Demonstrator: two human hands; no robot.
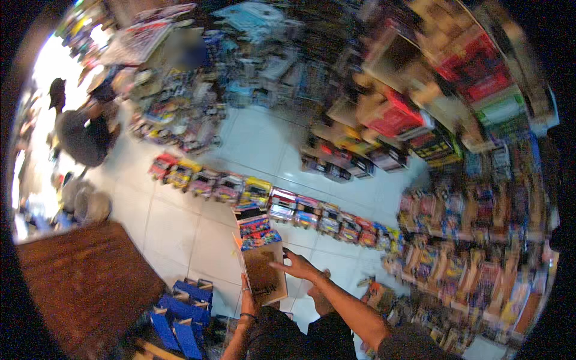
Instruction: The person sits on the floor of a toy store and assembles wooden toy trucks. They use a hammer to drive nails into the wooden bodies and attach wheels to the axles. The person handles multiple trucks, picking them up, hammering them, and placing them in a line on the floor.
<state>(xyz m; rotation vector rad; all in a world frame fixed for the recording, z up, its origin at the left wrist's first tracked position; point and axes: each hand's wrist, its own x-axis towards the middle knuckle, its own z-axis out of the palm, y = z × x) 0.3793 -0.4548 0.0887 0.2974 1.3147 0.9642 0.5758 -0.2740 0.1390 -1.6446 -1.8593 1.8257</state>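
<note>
Held low in front of me is a wooden toy truck (264, 273), its open tan cargo bed facing up and its colourful painted cab pointing away. My left hand (248, 300) grips the bed's left side, with the thumb along the wall. On the other side, my right hand (298, 266) closes over the right wall of the bed, one finger reaching over the inside. Past the cab, a long row of painted toy trucks (257, 192) stands on the tiled floor, running from upper left to lower right. Motion blur hides fine detail.
A brown wooden tabletop (84, 288) lies at the left, with blue box-like pieces (183, 312) beside it. Many more toy trucks (456, 264) are stacked at the right. Boxes (390, 114) are piled at the upper right. A person in dark clothes (87, 138) is at the far left.
</note>
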